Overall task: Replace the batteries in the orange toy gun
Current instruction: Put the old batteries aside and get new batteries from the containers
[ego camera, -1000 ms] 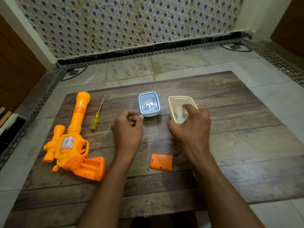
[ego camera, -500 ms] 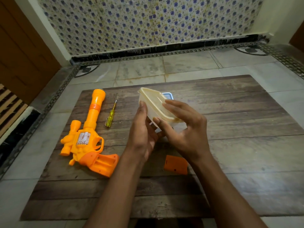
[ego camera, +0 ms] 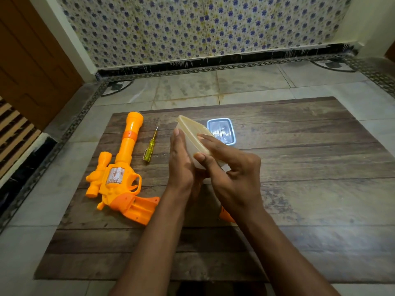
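The orange toy gun [ego camera: 119,180] lies on the left of the wooden table [ego camera: 310,167], its handle's battery bay open and facing up. Its orange battery cover [ego camera: 226,215] peeks out under my right wrist. Above the table's middle, both hands hold a cream plastic container [ego camera: 192,131] tilted on edge. My left hand [ego camera: 180,163] presses flat against its left side with straight fingers. My right hand [ego camera: 233,171] grips its rim between thumb and fingers. What the container holds is hidden.
A yellow-handled screwdriver [ego camera: 150,146] lies just right of the gun's barrel. A small blue-rimmed clear container [ego camera: 222,131] sits behind the hands. Tiled floor surrounds the low table, and a patterned wall rises at the back.
My right hand has lifted the cream container off the table and tilted it. My left hand has opened and come against its side.
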The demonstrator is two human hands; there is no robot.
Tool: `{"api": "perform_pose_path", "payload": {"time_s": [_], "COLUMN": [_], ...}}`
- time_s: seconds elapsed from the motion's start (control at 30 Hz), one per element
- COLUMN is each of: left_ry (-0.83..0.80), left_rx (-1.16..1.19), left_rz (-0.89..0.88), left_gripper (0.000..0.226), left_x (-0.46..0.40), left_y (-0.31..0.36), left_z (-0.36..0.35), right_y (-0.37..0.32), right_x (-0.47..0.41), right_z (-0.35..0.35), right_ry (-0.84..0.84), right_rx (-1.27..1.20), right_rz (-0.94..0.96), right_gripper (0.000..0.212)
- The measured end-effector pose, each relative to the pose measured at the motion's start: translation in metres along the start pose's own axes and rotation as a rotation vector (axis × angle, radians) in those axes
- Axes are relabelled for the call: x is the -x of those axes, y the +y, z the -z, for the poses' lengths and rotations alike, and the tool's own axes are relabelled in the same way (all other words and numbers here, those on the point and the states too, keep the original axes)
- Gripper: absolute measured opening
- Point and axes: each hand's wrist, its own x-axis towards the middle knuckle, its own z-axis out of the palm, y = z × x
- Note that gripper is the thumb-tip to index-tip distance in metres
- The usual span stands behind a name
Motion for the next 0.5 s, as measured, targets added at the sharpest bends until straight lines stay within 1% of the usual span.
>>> {"api": "perform_pose_path", "payload": {"time_s": [0.07,0.2,0.3,0.33,0.4,0.5], "left_ry": [-0.035,-0.074,-0.112,-0.115,-0.089,-0.065], "left_rx": [-0.020,-0.116,-0.204,-0.223,-0.240,-0.203], "left_rz": [-0.026,-0.054,-0.040,-0.034,-0.021,0.030], "left_gripper": [0.093,0.091,0.097,0.096,0.090,0.074], "left_x": [-0.002,-0.003,-0.002,-0.001,0.000,-0.001], "left_y": [-0.001,0.001,0.001,0.001,0.003,0.011], "left_z": [0.001,0.001,0.003,0.004,0.006,0.009], "right_y": [-0.003,-0.010,-0.009,-0.009,-0.008,-0.004], "right_x": [0.001,0.001,-0.001,-0.002,-0.003,-0.006], "right_z": [-0.001,0.000,0.005,0.007,0.008,0.014], "right_ry": [0.029,0.083,0.110,0.099,0.028,-0.086], "right_rx": [-0.085,-0.317,-0.355,-0.341,-0.278,-0.117], "right_rz": [-0.099,-0.343,-0.417,-0.423,-0.386,-0.198], "right_gripper": [0.030,0.030,0.022,0.020,0.025,0.033]}}
